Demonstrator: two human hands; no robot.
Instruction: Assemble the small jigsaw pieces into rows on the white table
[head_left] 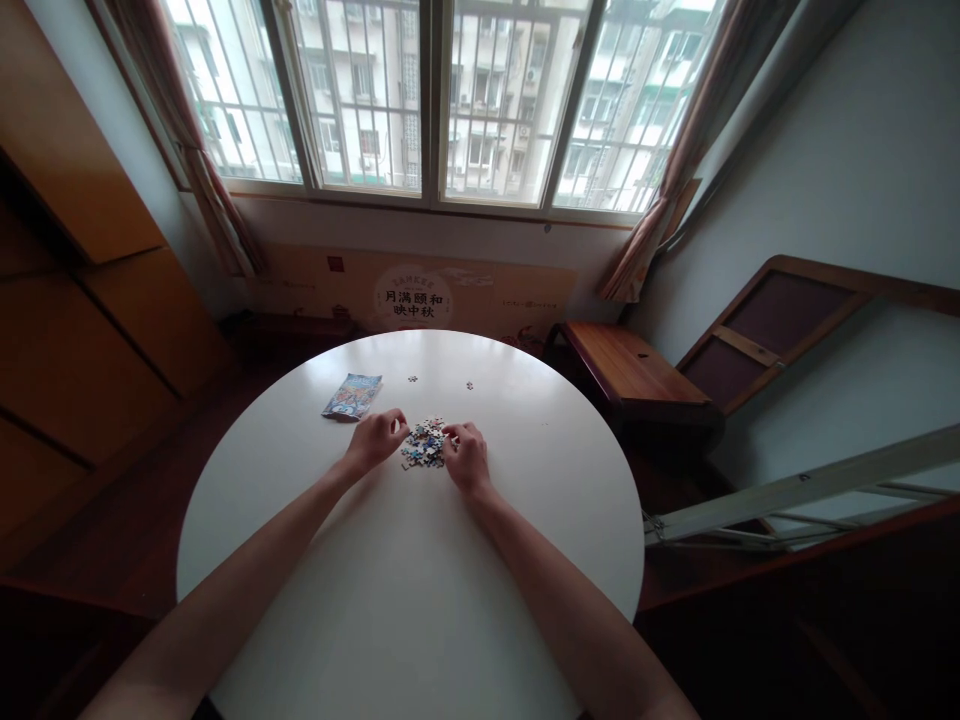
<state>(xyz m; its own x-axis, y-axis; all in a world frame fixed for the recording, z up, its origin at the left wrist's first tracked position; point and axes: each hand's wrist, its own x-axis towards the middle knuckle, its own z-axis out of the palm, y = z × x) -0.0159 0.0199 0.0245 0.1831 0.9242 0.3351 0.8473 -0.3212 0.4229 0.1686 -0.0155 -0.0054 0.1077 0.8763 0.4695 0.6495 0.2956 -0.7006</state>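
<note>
From my end, both bare forearms run up over the round white table (525,560). The left hand (377,437) sits with its fingers curled in narrow at the left edge of the small heap of multicoloured jigsaw pieces (425,442), mid-table. The right hand (466,457) touches the heap's right edge, fingers bent too. Can't tell if either one pinches a piece, it's too small. Just beyond the left hand lies a blue printed packet (352,396), then two stray pieces (412,379). Past the table there's a brown wooden bench (630,365) and a barred window (431,100).
</note>
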